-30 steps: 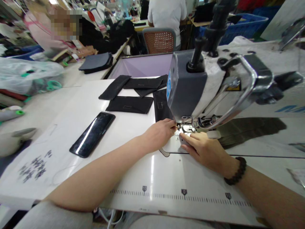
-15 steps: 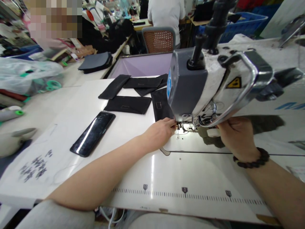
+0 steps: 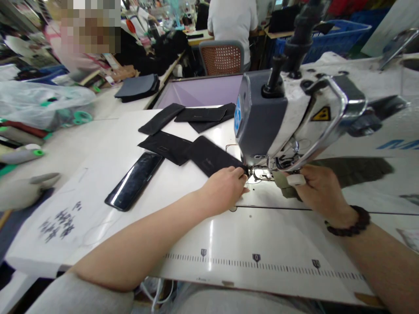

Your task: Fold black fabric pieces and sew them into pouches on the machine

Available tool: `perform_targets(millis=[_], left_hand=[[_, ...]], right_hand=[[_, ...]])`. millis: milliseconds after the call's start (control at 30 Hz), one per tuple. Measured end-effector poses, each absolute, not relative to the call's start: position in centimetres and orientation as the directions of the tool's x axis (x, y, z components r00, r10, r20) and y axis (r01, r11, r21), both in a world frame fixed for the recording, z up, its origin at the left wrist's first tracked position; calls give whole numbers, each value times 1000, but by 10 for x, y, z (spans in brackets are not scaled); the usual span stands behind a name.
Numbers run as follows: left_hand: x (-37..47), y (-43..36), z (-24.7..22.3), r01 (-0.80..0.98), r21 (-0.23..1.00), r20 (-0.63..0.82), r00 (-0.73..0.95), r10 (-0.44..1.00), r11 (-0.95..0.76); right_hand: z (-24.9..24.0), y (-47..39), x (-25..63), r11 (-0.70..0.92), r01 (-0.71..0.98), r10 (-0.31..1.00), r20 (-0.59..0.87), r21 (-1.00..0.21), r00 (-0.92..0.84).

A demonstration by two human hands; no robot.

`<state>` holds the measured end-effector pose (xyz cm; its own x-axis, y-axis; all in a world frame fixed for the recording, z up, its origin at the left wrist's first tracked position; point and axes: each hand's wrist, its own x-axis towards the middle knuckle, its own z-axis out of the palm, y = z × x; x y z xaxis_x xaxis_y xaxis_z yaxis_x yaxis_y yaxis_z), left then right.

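"So, where is the black piece (image 3: 209,157)?"

"It lies flat and slanted on the white table (image 3: 229,240). One end is on top of another black piece (image 3: 162,146). Its other end is by the metal plate (image 3: 262,174), under the sewing machine (image 3: 262,117)."

"What is the left hand (image 3: 225,189) doing?"

"It looks like it has that end in a pinch. The fingers are bent over the cloth. I can't see the thumb well."

"And the right hand (image 3: 324,189)?"

"Its fingers are curled in, right by the green cloth (image 3: 286,187) and the small white block (image 3: 296,179). The tips are hidden, so I can't tell if it grips the cloth."

"Is the black piece heavy?"

"I don't think so. It looks light and thin, like folded cloth. I think it would bend, but not flop too much. It won't break like glass, but a hard tug could make it crease or go crooked."

"Would it slip?"

"Maybe a bit. The table is shiny, so the cloth could slide around easily."

"Where should you hold it?"

"By the edge, close to the metal plate, with soft fingers. A flat hand on the middle would help keep it smooth. Just keep fingertips out from under the machine. The phone (image 3: 134,181) is just beside the other black piece, too."
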<state>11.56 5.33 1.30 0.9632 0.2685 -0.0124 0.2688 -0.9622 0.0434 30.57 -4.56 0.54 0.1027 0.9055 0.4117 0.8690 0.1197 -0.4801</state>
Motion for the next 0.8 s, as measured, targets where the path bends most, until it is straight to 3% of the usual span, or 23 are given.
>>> perform_targets(millis=[100,167,333,533,800], left_hand=[[109,41,15,226,123,-16,974,226,-966],[105,37,14,166,134,-1,986,167,-977],[96,34,7,113,125,69,990,122,-986],[87,29,7,63,175,43,997,71,-983],[90,28,9,100,138,30,994,105,-985]], right_hand=[[-6,-51,294,349,896,913,318,-276,-258],[-12,-54,287,417,885,894,272,-207,-357],[-15,-56,281,471,869,867,260,-151,-425],[-7,-62,276,567,817,801,303,-107,-517],[-8,-61,273,511,855,838,273,-87,-473]])
